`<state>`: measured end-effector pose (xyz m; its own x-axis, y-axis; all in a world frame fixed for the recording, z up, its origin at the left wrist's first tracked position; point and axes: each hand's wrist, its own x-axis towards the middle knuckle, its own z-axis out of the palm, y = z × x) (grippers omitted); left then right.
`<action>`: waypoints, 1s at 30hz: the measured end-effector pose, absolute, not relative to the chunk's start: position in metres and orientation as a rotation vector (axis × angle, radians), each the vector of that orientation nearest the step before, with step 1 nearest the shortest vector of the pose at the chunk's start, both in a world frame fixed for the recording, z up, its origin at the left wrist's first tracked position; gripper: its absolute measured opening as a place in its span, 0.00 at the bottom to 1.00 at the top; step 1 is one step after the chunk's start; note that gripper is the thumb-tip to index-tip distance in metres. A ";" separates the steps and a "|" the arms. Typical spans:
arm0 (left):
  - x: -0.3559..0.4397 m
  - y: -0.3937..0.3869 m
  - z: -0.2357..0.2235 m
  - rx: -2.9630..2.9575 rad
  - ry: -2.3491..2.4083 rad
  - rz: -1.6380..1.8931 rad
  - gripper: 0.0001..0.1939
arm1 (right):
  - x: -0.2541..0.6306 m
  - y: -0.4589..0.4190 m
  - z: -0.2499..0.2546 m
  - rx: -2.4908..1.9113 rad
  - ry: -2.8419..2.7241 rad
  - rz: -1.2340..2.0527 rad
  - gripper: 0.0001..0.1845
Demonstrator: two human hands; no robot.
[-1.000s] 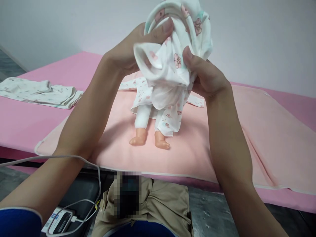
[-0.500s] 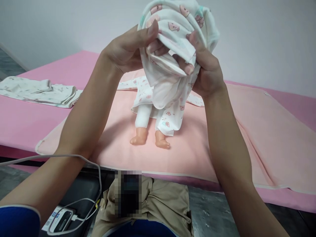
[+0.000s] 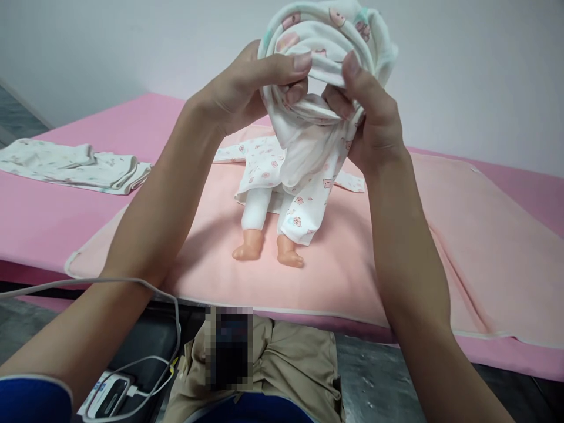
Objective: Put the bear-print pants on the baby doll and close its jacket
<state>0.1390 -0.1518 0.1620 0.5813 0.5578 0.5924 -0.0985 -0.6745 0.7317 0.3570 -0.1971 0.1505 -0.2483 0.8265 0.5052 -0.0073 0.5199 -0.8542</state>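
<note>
Baby garment [image 3: 321, 38] is bunched up in the air above a pink mat [image 3: 335, 279], and I have both hands clamped on it: the left hand [image 3: 244, 85] pinches one side of the gathered cloth between thumb and fingers, the right hand [image 3: 376, 114] grips the other side, and the thumbs stand near each other, apart, with an opening in the folds between. A printed length of the cloth hangs from there to one ankle of a doll [image 3: 252, 237]; from my view I cannot tell whether it goes around that leg or only in front of it. The doll lies on the mat, feet [image 3: 288, 257] towards me, in a white printed top [image 3: 264, 167] with its sleeves spread to both sides. Folded clothes [image 3: 70, 167] lie on the pink tabletop [image 3: 39, 220], off to the left of the doll, and a white cable [image 3: 110, 281] crosses the left forearm in my view
</note>
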 end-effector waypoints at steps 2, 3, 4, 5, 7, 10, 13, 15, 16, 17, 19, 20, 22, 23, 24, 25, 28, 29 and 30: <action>0.138 -0.161 0.163 2.014 0.243 1.104 0.08 | 0.353 -0.202 0.156 -0.694 -1.694 0.904 0.26; 0.137 -0.167 0.163 1.987 0.193 1.103 0.04 | 0.351 -0.205 0.158 -0.686 -1.718 0.870 0.26; 0.134 -0.174 0.162 1.975 0.203 1.121 0.02 | 0.349 -0.208 0.161 -0.687 -1.744 0.824 0.23; 0.131 -0.181 0.160 1.973 0.237 1.134 0.03 | 0.347 -0.213 0.163 -0.699 -1.772 0.774 0.19; 0.124 -0.197 0.155 1.970 0.343 1.174 0.08 | 0.343 -0.225 0.167 -0.753 -1.819 0.686 0.10; 0.115 -0.219 0.141 1.898 0.528 1.246 0.14 | 0.340 -0.249 0.171 -0.826 -1.916 0.642 0.04; 0.108 -0.244 0.120 1.771 0.695 1.281 0.20 | 0.338 -0.270 0.167 -0.927 -2.010 0.680 0.05; 0.103 -0.264 0.104 1.690 0.851 1.229 0.23 | 0.338 -0.279 0.156 -1.082 -2.050 0.747 0.04; 0.101 -0.275 0.096 1.652 0.936 1.170 0.24 | 0.338 -0.283 0.148 -1.167 -2.067 0.791 0.05; 0.099 -0.287 0.088 1.616 1.013 1.093 0.26 | 0.339 -0.287 0.140 -1.241 -2.089 0.843 0.06; 0.096 -0.309 0.074 1.553 1.123 0.935 0.29 | 0.339 -0.293 0.120 -1.328 -2.132 0.969 0.10; 0.094 -0.319 0.068 1.528 1.161 0.870 0.30 | 0.338 -0.296 0.110 -1.347 -2.148 1.038 0.12; 0.092 -0.333 0.057 1.488 1.229 0.780 0.30 | 0.337 -0.300 0.092 -1.370 -2.167 1.154 0.17; 0.091 -0.338 0.052 1.473 1.264 0.750 0.30 | 0.336 -0.301 0.085 -1.385 -2.177 1.190 0.18; 0.090 -0.341 0.047 1.461 1.298 0.727 0.31 | 0.334 -0.303 0.080 -1.408 -2.188 1.204 0.20; 0.088 -0.342 0.043 1.456 1.322 0.702 0.31 | 0.333 -0.303 0.075 -1.434 -2.202 1.197 0.21; 0.082 -0.343 0.030 1.500 1.340 0.618 0.35 | 0.326 -0.305 0.069 -1.471 -2.275 1.121 0.24; 0.079 -0.343 0.026 1.527 1.345 0.589 0.36 | 0.324 -0.305 0.068 -1.485 -2.315 1.090 0.24; 0.077 -0.343 0.023 1.557 1.349 0.561 0.37 | 0.321 -0.305 0.068 -1.499 -2.367 1.067 0.23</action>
